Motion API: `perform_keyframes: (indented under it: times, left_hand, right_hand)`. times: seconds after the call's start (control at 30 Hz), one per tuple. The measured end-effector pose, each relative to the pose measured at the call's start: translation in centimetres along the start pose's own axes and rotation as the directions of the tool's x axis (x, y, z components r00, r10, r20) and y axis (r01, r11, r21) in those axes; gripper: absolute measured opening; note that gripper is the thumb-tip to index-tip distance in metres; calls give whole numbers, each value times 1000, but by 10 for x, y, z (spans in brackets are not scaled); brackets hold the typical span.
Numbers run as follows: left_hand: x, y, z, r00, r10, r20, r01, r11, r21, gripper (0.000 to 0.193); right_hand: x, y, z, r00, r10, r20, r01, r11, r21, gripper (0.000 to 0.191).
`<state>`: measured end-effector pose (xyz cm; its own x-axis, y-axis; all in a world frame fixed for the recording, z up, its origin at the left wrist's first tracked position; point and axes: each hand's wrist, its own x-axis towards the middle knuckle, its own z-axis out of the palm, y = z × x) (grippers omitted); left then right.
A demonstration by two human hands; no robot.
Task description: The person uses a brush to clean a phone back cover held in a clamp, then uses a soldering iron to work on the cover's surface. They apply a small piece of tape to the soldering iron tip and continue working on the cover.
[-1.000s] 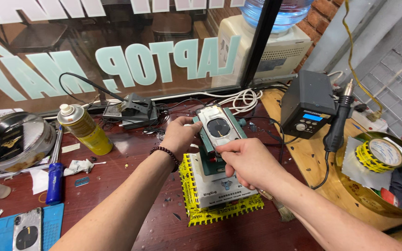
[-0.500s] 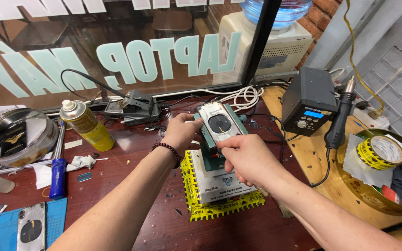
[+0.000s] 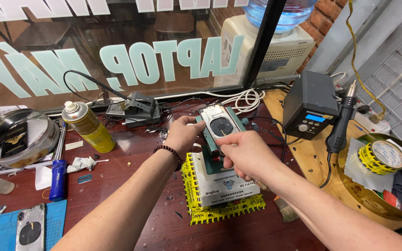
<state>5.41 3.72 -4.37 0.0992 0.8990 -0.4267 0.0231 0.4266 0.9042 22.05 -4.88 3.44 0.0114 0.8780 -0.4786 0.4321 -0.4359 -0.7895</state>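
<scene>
Left hand [image 3: 182,135] fingers curled, gripping the left edge of the phone [image 3: 218,124]; right hand [image 3: 245,153] fingers closed, pinching the phone's near end. Phone lies back-up on a green clamp fixture [image 3: 215,155], which sits on a white box [image 3: 224,183] with yellow tape edging, on the dark red table [image 3: 131,162]. Left of the fixture: yellow spray can [image 3: 87,128], blue-handled tool [image 3: 57,179], round metal tin [image 3: 17,137]. Right of the fixture: black hot-air station [image 3: 309,110] with its handle [image 3: 341,123], yellow tape roll [image 3: 381,157]. Second phone [image 3: 31,228] on blue mat [image 3: 54,223], far left of the fixture.
</scene>
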Motion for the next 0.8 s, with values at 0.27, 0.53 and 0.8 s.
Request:
perform_keyframes:
  times: [0.27, 0.53, 0.8]
  left_hand:
    - [-2, 1, 1, 1000, 10, -16, -9, 999, 33, 49]
    - [-4, 2, 2, 1000, -10, -29, 11, 999, 31, 47]
    - [-3, -2, 1, 1000, -10, -25, 10, 1000, 8, 47]
  right_hand:
    - [8, -2, -1, 1000, -3, 10, 3, 1000, -21, 37]
    - [11, 0, 0, 999, -36, 25, 37, 999, -12, 37]
    - [14, -5, 0, 1000, -5, 15, 5, 1000, -16, 37]
